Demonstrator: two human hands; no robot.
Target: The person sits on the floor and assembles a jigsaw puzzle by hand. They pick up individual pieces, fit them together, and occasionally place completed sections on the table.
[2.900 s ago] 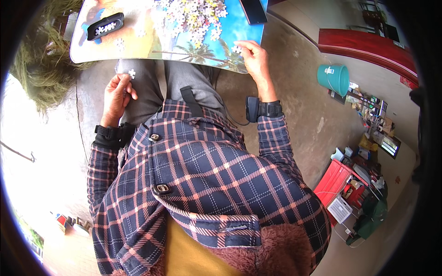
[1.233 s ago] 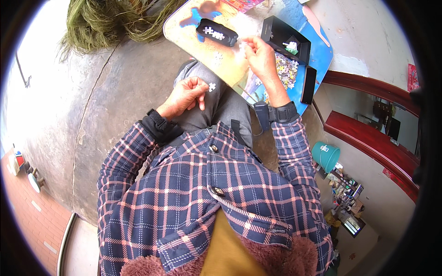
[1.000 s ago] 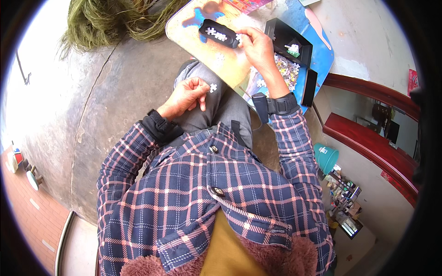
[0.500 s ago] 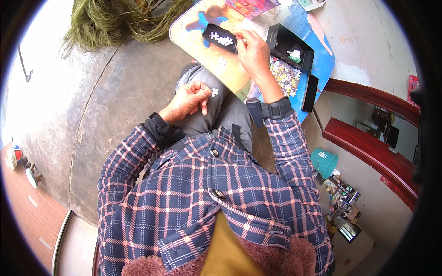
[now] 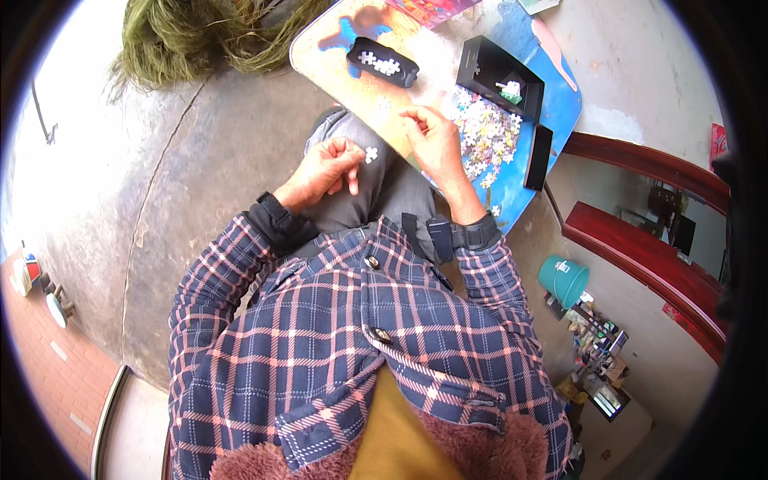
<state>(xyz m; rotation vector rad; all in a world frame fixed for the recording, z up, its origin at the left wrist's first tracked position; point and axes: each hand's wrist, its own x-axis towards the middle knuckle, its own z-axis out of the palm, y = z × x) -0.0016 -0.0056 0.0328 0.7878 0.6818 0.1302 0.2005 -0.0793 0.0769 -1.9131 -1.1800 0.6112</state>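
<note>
My left hand [image 5: 326, 170] is closed in a pinch on a white jigsaw puzzle piece [image 5: 371, 154], above my grey-trousered leg. My right hand [image 5: 436, 144] hovers by the table's near edge, its fingers curled together; whatever they hold, if anything, does not show. Beyond it on the table lies a small black tray [image 5: 406, 78] holding several white puzzle pieces. Just right of my right hand spreads a heap of loose, multicoloured puzzle pieces [image 5: 490, 132].
An open black box [image 5: 480, 68] with a small white-and-green item [image 5: 510, 92] stands behind the heap. A flat black object [image 5: 539, 156] lies at the table's [image 5: 320, 60] right side. Green fibrous strands [image 5: 200, 40] lie at upper left; a teal bucket [image 5: 564, 280] stands at right.
My right hand has left the black tray's right end and come back toward me, to the left of the heap. My left hand stays nearly still with its puzzle piece.
</note>
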